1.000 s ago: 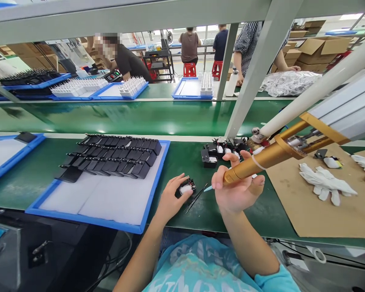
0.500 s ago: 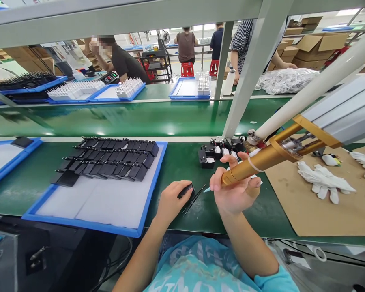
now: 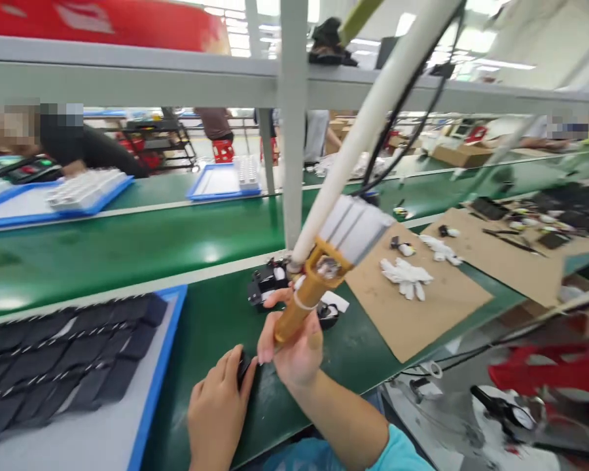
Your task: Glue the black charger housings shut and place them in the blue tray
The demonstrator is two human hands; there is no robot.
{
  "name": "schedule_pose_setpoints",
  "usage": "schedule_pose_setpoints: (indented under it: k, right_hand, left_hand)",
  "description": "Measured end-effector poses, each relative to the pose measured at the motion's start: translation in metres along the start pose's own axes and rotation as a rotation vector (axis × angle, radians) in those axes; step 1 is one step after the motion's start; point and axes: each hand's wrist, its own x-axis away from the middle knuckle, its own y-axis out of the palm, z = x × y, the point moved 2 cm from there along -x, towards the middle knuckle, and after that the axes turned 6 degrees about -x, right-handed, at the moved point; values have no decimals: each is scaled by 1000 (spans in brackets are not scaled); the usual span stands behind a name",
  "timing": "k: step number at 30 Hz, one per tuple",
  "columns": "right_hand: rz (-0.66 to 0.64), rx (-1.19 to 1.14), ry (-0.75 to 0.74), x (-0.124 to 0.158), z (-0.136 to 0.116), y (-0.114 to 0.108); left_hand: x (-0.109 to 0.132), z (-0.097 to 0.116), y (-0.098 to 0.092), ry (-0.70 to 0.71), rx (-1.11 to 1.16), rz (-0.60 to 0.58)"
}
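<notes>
My left hand [image 3: 218, 399] rests on the green bench, fingers closed around a small black plastic part [image 3: 244, 367], which is mostly hidden by the fingers. To its right, my right hand [image 3: 294, 347] curls around the gold barrel of an electric screwdriver [image 3: 299, 311] with a grey finned body, hung on a white arm. The barrel slants down toward the left hand; its tip is hard to make out beside the black part. Behind the right hand stand several black housings [image 3: 265, 282] with white pieces inside.
A blue-rimmed tray [image 3: 160, 376] at left carries rows of black housings. On brown cardboard [image 3: 397, 333] at right lie white gloves [image 3: 406, 278]. A grey post [image 3: 293, 131] rises behind the tool. Other people are across the green line.
The view has turned to the right and tilted, so the tray slides left and more cardboard shows at right. Both hands keep their holds; the right hand and screwdriver are closer to the left hand.
</notes>
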Motion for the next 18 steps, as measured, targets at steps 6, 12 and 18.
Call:
schedule_pose_setpoints:
  k: [6, 12, 18]
  right_hand:
    - [17, 8, 9, -2, 2, -2]
    - [9, 8, -23, -4, 4, -6]
    - [-8, 14, -63, -3, -4, -8]
  left_hand:
    - [-2, 0, 0, 7, -55, -59]
    - [-5, -5, 2, -32, 152, -164]
    - [-12, -17, -1, -502, 1082, -313]
